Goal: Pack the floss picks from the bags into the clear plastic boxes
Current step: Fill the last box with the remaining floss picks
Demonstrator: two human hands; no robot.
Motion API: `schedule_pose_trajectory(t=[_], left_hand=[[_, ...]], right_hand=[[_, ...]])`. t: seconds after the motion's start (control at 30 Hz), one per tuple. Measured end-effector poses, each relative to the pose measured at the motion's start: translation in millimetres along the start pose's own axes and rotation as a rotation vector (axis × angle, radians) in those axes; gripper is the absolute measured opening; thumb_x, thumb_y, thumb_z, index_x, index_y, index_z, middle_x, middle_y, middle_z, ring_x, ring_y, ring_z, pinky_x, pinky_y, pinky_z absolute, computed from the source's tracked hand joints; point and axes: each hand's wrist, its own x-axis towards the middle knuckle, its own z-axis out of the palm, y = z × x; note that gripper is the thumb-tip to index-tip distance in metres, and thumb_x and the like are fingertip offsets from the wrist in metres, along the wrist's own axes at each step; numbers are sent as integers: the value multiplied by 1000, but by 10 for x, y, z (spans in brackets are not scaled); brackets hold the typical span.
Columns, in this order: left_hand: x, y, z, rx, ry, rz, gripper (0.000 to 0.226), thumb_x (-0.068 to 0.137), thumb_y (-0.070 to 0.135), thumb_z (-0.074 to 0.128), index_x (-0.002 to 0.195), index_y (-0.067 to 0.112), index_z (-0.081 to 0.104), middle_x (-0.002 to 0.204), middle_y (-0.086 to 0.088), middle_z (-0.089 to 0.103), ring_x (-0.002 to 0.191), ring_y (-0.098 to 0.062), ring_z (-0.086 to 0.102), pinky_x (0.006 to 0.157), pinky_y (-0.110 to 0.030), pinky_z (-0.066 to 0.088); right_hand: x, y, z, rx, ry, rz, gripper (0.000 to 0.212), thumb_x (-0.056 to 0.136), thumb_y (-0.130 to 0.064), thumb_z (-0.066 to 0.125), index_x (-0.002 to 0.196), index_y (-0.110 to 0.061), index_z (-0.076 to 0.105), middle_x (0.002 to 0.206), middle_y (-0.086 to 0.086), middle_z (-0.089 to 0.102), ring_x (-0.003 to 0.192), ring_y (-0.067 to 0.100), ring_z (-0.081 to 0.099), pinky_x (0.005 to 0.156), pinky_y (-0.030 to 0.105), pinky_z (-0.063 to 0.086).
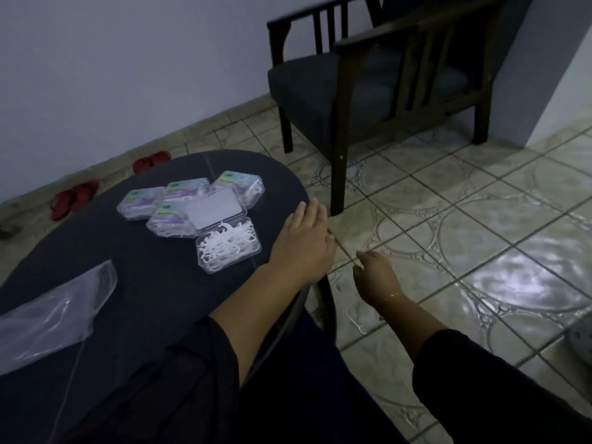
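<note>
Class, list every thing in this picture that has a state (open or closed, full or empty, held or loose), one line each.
open box: lid up, floss picks inside
four labelled boxes: closed, grouped behind it
plastic bag: lying flat on the table, contents unclear
floss pick on floor: loose, not held
left hand: flat on the table edge
right hand: fingers curled, reaching floorward; grip unclear

An open clear plastic box of white floss picks is seen on the dark oval table. The left hand is laid flat at the table's edge; beyond the edge, the right hand is held over the tiled floor, fingers curled.
</note>
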Motion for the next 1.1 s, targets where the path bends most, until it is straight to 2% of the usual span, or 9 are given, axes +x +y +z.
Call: schedule_pose_trajectory(t=[0.17, 0.37, 0.53, 0.67, 0.8, 0.97, 1.1], left_hand=[[157, 11, 31, 77, -26, 11, 60, 103, 32, 20, 151, 9, -8, 159, -5, -17, 145, -18, -17, 115, -29, -11], [299, -15, 33, 216, -31, 108, 60, 102, 33, 19, 151, 9, -6, 159, -3, -16, 145, -16, -19, 114, -28, -14], [312, -24, 47, 205, -9, 115, 60, 99, 35, 13, 152, 11, -1, 160, -1, -12, 145, -14, -18, 110, -24, -16], [322, -22, 64, 206, 14, 116, 73, 86, 39, 9, 152, 10, 2, 161, -1, -8, 145, -15, -15, 108, -24, -16], [306, -17, 77, 195, 42, 125, 73, 86, 39, 13, 152, 10, 3, 161, -1, -7, 146, -14, -13, 110, -24, -14], [303, -11, 81, 191, 56, 135, 72, 86, 40, 12, 152, 12, 2, 160, 1, -8, 145, -13, -13, 110, -23, -14], [307, -13, 83, 178, 66, 142, 72, 87, 40, 12, 152, 11, 4, 161, 1, -6, 146, -13, -12, 110, -23, -14]], right_hand=[[130, 359, 496, -36, -115, 136, 44, 98, -26, 47, 139, -11, 46, 140, 10, 44, 128, 26, 42, 103, 31, 35], [179, 697, 1073, -182, -193, 246, 35, 96, -30, 48, 128, -16, 57, 127, 6, 54, 119, 24, 48, 94, 30, 41], [163, 842, 1429, -310, -223, 238, 26, 96, -24, 47, 115, -17, 62, 118, 4, 58, 113, 23, 49, 87, 31, 41], [158, 898, 1611, -340, -229, 243, 28, 96, -20, 44, 118, -16, 61, 118, 4, 58, 114, 25, 48, 87, 31, 40], [155, 933, 1722, -403, -229, 252, 28, 93, -13, 42, 112, -16, 63, 117, 3, 58, 114, 24, 48, 87, 32, 38], [240, 922, 1776, -438, -207, 219, 26, 91, -12, 44, 104, -18, 66, 110, 2, 62, 108, 24, 49, 85, 33, 37], [285, 893, 1808, -414, -218, 276, 23, 91, -12, 45, 102, -17, 65, 109, 3, 63, 109, 24, 50, 86, 33, 38]])
